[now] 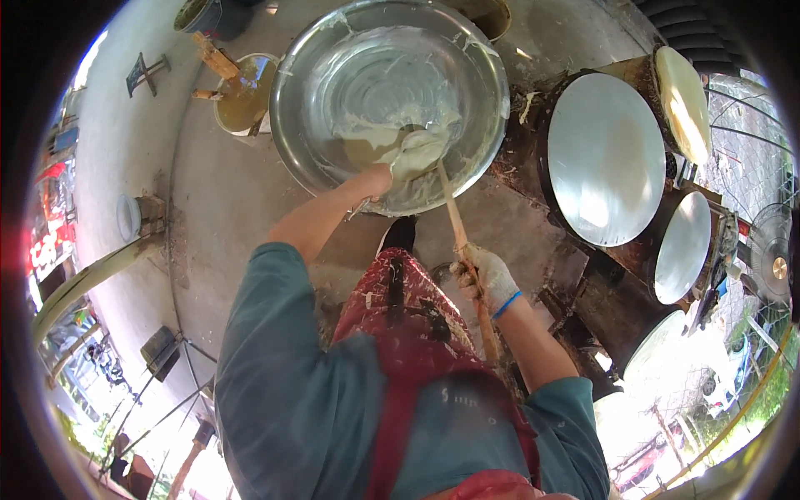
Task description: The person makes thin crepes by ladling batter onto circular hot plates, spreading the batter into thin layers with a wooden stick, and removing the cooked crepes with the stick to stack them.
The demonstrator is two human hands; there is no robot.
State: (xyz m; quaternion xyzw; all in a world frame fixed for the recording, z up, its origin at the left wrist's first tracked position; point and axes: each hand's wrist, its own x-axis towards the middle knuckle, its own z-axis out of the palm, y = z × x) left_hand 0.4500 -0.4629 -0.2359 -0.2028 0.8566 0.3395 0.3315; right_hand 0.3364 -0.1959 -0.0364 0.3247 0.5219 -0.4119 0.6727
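A wide stainless-steel basin (494,94) lies in front of me, its inner wall smeared with pale paste. Thick off-white dough or batter (422,150) is heaped toward its near side. My bare left hand (375,181) is at the near-left rim, fingers curled downward; whether they grip the rim or something else is hidden. A thin pale or metallic end shows just below it. In a knitted work glove, my right hand (487,275) is wrapped around a long wooden stick (453,209). The stick's far end reaches over the rim to the dough, and its other end runs back beside my apron.
Large round metal griddle plates (606,159) on dark stands line the right side. At the upper left stand a bucket of yellowish liquid (244,103) with wooden handles in it and a dark bucket (200,15). A fan (772,256) is at far right.
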